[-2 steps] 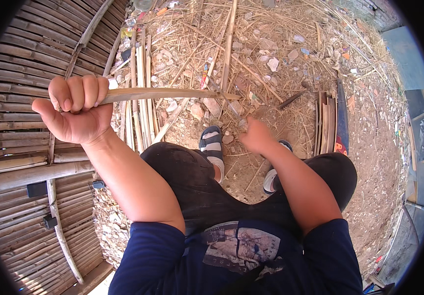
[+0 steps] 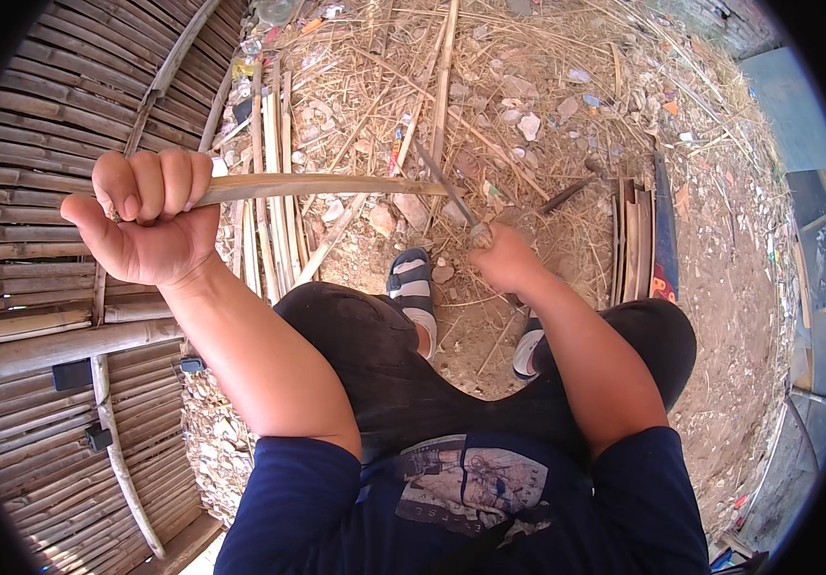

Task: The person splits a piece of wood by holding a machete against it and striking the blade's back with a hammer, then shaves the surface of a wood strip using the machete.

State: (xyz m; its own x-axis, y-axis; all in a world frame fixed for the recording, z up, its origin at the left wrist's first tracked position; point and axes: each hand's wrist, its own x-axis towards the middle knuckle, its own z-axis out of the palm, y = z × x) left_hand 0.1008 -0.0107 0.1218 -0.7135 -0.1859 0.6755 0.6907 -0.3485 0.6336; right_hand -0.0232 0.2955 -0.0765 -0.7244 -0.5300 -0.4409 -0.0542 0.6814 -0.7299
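Dark blue sleeves and black trousers fill the near edge of the view, with both forearms reaching forward over the knees. The left hand (image 2: 149, 225) is raised and closed in a full fist around one end of a bamboo strip (image 2: 322, 185); the strip runs level toward the right, across the view, above the ground. The right hand (image 2: 506, 259) sits lower, just past the right knee, clenched on the handle of a knife (image 2: 446, 187) whose dark blade angles up and left to meet the far end of the strip. Below the hands, two feet in grey sandals (image 2: 413, 287) rest on dirt scattered with stones and dry straw. Beyond, split bamboo slats (image 2: 269, 182) lie in a bundle on the ground; a second stack of slats (image 2: 633, 235) lies to the right. A woven bamboo wall (image 2: 39, 144) stands along the left.
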